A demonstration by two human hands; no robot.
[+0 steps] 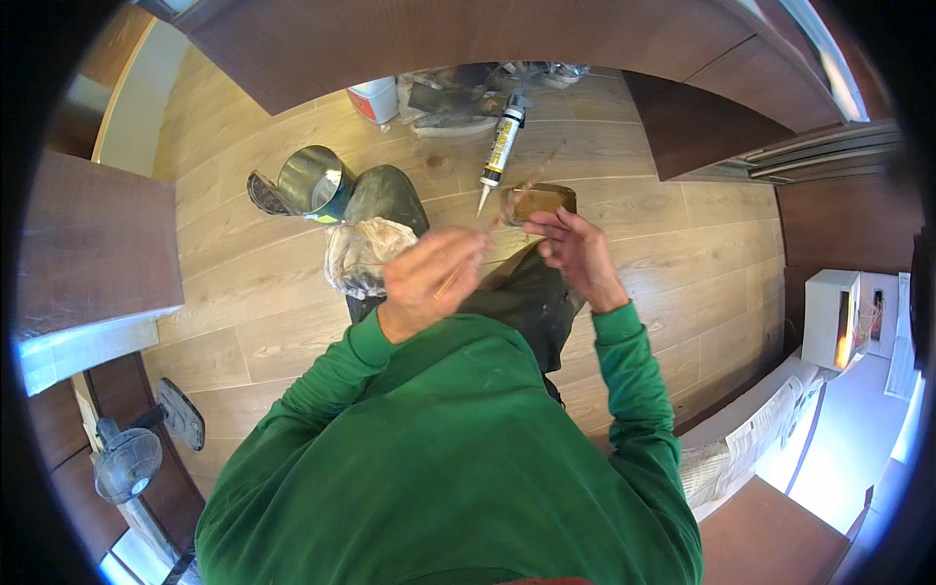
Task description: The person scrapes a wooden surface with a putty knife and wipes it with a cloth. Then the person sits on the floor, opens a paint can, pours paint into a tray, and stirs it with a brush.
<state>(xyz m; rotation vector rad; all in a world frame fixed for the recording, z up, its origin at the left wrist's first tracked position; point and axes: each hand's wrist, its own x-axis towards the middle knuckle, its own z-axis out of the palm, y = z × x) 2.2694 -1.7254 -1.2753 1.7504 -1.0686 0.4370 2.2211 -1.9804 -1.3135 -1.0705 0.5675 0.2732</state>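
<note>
In front of my green sleeves, my left hand [434, 280] is closed in a pinch and smeared by motion. From its fingertips a thin reddish stick [528, 185] appears to run forward, also blurred, so its exact kind is unclear. My right hand [577, 252] is held up beside it with fingers apart and partly bent, nothing visible in them. Just beyond those fingers sits a small rectangular container [542, 202] with a brown inside. A sealant cartridge [501, 146], white with yellow and black, lies on the floor with its nozzle toward me. A crumpled whitish rag [366, 255] rests by my left knee.
A metal bucket [316, 182] stands on the wooden floor at the left. Farther off are a white and red tub [374, 99] and crumpled plastic sheeting [453, 102]. Brown panels [468, 44] hang ahead; a brown cabinet [102, 234] stands left, and a white box [831, 319] sits right.
</note>
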